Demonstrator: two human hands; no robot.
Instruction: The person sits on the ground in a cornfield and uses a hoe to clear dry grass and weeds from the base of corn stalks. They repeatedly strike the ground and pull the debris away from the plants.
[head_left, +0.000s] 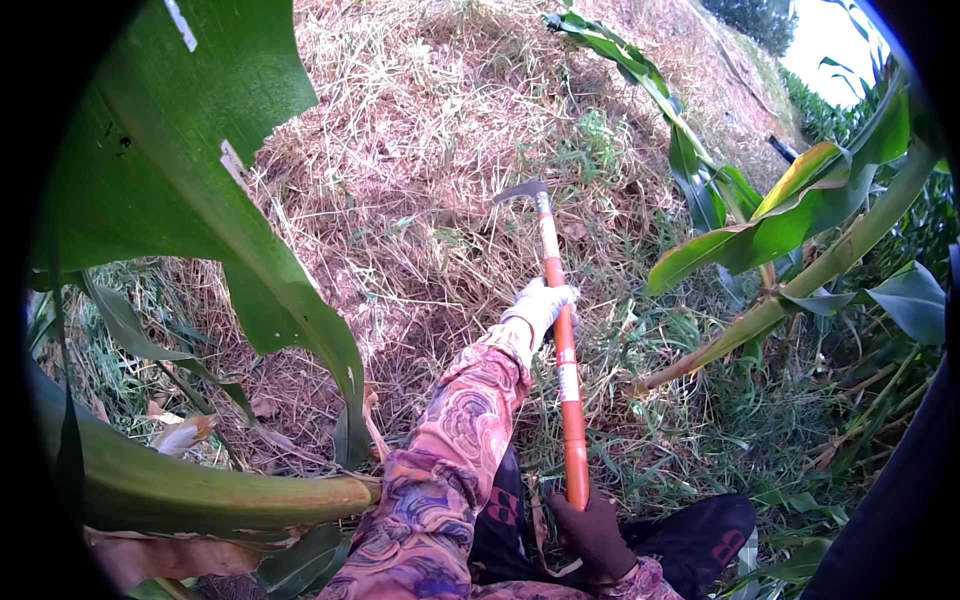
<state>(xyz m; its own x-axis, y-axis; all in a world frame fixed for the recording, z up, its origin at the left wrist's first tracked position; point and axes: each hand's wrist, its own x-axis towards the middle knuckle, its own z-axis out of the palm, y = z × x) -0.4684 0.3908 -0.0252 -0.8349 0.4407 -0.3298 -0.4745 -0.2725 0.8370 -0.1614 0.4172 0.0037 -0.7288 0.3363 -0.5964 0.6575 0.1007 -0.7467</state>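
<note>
A long-handled sickle (573, 427) with an orange-red shaft slants up from my lap, its curved metal blade (521, 190) at the far end pointing left over dry grass. My left hand (544, 306), in a whitish glove, is closed around the shaft about midway. Nearer my body, my right hand (594, 529) wears a dark brown glove and grips the butt end of the shaft. Both arms have swirl-patterned sleeves, and the left sleeve (465, 420) crosses the lower middle. The fingers of each hand are partly hidden.
A broad corn leaf (187, 172) and thick corn stalk (225, 491) fill the left side. On the right another corn stalk (795, 289) leans over green grass. Dry cut grass (420, 142) covers the ground ahead. My dark shoe (694, 536) is below.
</note>
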